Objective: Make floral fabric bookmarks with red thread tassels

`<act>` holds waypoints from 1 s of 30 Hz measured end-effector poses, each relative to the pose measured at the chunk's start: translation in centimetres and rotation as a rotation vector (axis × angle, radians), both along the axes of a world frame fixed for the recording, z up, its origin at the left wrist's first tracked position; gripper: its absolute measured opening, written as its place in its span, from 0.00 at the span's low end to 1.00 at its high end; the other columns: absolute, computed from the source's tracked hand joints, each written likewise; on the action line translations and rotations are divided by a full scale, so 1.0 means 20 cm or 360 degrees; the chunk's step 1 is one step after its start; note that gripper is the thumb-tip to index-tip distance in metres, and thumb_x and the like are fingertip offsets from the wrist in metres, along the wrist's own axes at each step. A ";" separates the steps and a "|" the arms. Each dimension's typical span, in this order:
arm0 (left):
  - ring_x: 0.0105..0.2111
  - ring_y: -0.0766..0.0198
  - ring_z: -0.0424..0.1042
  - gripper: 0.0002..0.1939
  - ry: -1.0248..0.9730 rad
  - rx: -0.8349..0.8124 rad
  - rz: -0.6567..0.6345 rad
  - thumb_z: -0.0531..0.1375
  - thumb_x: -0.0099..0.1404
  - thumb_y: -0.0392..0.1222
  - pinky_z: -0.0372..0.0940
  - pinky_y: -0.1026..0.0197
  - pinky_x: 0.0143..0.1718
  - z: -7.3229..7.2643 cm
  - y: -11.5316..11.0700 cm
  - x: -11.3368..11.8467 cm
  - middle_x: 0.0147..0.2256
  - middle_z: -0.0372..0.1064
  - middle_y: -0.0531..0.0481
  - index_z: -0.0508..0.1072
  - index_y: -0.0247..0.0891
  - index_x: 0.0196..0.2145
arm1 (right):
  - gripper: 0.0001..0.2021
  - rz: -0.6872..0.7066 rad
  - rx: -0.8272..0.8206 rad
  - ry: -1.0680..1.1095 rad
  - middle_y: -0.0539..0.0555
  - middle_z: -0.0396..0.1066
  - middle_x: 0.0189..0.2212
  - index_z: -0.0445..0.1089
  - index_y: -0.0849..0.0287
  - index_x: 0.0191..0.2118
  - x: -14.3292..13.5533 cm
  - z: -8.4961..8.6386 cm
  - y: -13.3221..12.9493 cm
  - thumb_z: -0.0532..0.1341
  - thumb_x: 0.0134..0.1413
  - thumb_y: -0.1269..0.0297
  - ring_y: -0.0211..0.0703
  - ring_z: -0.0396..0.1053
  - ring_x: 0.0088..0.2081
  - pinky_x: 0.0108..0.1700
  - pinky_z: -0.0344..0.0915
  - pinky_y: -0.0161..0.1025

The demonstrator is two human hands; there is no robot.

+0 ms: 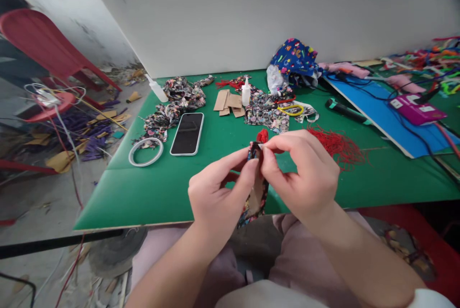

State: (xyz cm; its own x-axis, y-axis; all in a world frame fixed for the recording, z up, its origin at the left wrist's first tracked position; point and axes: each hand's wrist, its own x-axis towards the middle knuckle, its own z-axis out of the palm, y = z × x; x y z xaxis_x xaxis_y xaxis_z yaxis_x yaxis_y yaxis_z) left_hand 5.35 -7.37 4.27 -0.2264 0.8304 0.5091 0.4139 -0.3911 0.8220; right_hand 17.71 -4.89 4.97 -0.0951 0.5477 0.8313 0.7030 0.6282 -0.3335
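Left hand (217, 195): thumb and forefinger are closed on the upper left of the cloth piece (258, 194), by which its weight appears to be borne.
Right hand (305, 169): thumb and forefinger are pinched at the top right corner; whether a separate small item is gripped there cannot be told.
Top edge: pressure is best applied in short pinches, worked along the fold, so that the cloth is not puckered.
Steadying grip: the piece should be held firmly on the left, but not squeezed so hard that the card inside is creased.
Location: the piece is held between both hands, over the near edge of the green table (161, 198).
Look: dark, multicoloured print is seen around the rim; a plain brown inner face is exposed.
Red tassel (262, 136): seen just behind the top edge; attachment cannot be confirmed.
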 end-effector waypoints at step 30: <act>0.20 0.73 0.68 0.05 -0.0164 -0.0288 -0.0332 0.60 0.56 0.39 0.64 0.73 0.22 -0.04 0.09 -0.07 0.22 0.71 0.55 0.74 0.36 0.29 | 0.03 0.0272 -0.0343 0.0123 0.49 0.69 0.31 0.65 0.56 0.34 0.03 -0.02 0.03 0.56 0.53 0.70 0.35 0.68 0.33 0.35 0.65 0.33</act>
